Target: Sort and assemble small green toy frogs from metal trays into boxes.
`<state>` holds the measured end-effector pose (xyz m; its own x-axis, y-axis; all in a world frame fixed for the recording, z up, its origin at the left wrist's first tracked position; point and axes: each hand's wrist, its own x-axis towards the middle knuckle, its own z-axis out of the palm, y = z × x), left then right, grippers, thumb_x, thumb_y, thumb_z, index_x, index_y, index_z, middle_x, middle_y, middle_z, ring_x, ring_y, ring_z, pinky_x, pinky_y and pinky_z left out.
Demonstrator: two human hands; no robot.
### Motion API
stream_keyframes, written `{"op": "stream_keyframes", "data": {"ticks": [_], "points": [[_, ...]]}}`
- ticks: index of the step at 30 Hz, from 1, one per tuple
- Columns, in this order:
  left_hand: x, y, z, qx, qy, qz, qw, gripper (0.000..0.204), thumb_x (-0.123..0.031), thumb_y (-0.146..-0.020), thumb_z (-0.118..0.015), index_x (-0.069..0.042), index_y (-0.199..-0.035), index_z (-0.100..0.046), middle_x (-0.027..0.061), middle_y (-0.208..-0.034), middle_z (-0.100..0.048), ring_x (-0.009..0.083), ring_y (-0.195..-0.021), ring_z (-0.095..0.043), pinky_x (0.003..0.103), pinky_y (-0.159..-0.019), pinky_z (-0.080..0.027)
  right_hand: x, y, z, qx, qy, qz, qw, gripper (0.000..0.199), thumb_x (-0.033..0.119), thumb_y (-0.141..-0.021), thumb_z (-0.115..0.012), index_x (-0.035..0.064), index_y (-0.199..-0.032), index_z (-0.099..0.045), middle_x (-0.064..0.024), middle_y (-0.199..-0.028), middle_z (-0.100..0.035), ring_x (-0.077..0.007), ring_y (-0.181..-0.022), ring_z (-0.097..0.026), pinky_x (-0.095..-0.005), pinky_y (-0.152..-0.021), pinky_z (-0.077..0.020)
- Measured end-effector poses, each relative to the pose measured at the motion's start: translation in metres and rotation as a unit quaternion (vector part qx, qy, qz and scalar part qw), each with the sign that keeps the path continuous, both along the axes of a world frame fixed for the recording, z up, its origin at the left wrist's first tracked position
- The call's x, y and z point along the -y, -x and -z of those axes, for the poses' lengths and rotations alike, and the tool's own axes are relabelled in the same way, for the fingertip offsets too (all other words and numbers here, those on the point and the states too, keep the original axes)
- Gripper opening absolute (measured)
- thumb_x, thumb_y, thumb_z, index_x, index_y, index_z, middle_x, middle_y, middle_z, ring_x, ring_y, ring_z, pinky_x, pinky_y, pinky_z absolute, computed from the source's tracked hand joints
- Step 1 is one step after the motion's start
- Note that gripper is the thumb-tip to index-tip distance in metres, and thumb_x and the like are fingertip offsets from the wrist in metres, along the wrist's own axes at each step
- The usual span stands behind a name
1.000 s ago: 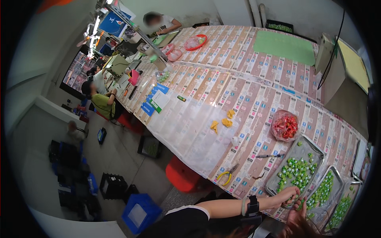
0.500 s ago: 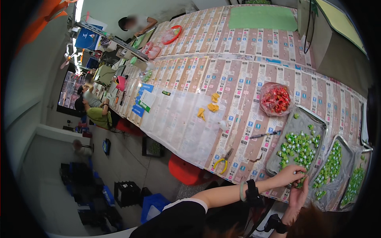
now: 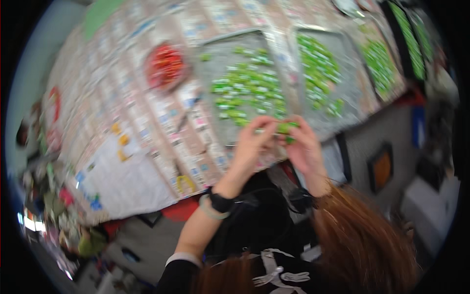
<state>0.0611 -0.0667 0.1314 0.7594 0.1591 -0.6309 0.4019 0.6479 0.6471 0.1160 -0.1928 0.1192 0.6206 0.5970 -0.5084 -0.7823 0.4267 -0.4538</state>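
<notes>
My left hand (image 3: 253,143) and my right hand (image 3: 308,153) meet at the near edge of a grey metal tray (image 3: 224,128). Their fingertips are closed around a small green piece (image 3: 287,128), blurred by motion and partly covered by the fingers. Many small green-and-white pieces (image 3: 249,88) lie heaped in that tray, just beyond my hands. To the right, a second tray (image 3: 350,100), lined with clear plastic, holds more green pieces (image 3: 316,68).
Left of the trays sit a clear bag of red pieces (image 3: 166,66) and a pen (image 3: 185,117). Yellow-handled pliers (image 3: 185,184) lie near the table's front edge. Yellow pieces (image 3: 122,140) rest by a white sheet (image 3: 132,181). Further green pieces (image 3: 379,61) are at the far right.
The view has swung to the right, so the trays now stand in the middle and more of the right side shows. My hands remain together at the tray's near edge.
</notes>
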Motion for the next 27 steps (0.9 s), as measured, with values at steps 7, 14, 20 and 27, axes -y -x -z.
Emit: {"op": "stream_keyframes", "data": {"ticks": [7,14,20,27], "points": [[0.011,0.008,0.013,0.048,0.151,-0.036,0.987,0.016,-0.012,-0.081,-0.05,-0.002,-0.093,-0.051,-0.002,-0.062,-0.045,0.0042,-0.05,-0.037,0.017,-0.044,-0.025,0.014,0.01,-0.013,0.016,0.044,0.024,0.999,0.021,0.002,-0.075,-0.054,0.0036,-0.095,-0.046,-0.0023,-0.079,-0.051,-0.0088,-0.067,-0.049,-0.0193,-0.058,-0.0388],[0.016,0.005,-0.011,0.05,0.045,-0.013,0.998,0.012,-0.009,-0.078,-0.054,-0.002,-0.088,-0.051,-0.0009,-0.066,-0.047,0.0043,-0.054,-0.039,0.016,-0.048,-0.03,0.016,0.013,-0.017,-0.046,-0.004,0.039,0.998,0.019,0.012,-0.08,-0.051,0.0023,-0.095,-0.048,-0.0009,-0.073,-0.05,-0.0086,-0.06,-0.047,-0.0195,-0.052,-0.0363],[0.023,0.008,-0.02,0.095,-0.202,0.038,0.974,0.012,-0.002,-0.072,-0.059,0.0,-0.081,-0.051,0.0016,-0.074,-0.049,0.0062,-0.065,-0.043,0.019,-0.063,-0.036,0.013,0.008,-0.014,-0.098,-0.058,0.041,0.993,0.018,0.017,-0.081,-0.05,0.0029,-0.093,-0.048,-0.0017,-0.072,-0.051,-0.0083,-0.056,-0.047,-0.0197,-0.049,-0.0364],[0.029,0.012,-0.022,0.12,-0.25,0.046,0.96,0.023,0.0,-0.068,-0.062,0.0,-0.088,-0.049,0.0019,-0.079,-0.048,0.0077,-0.069,-0.043,0.02,-0.065,-0.036,0.011,0.008,-0.013,-0.099,-0.073,0.018,0.992,0.017,0.018,-0.082,-0.049,0.0039,-0.091,-0.048,-0.0021,-0.074,-0.053,-0.0058,-0.057,-0.047,-0.018,-0.047,-0.036]]}}
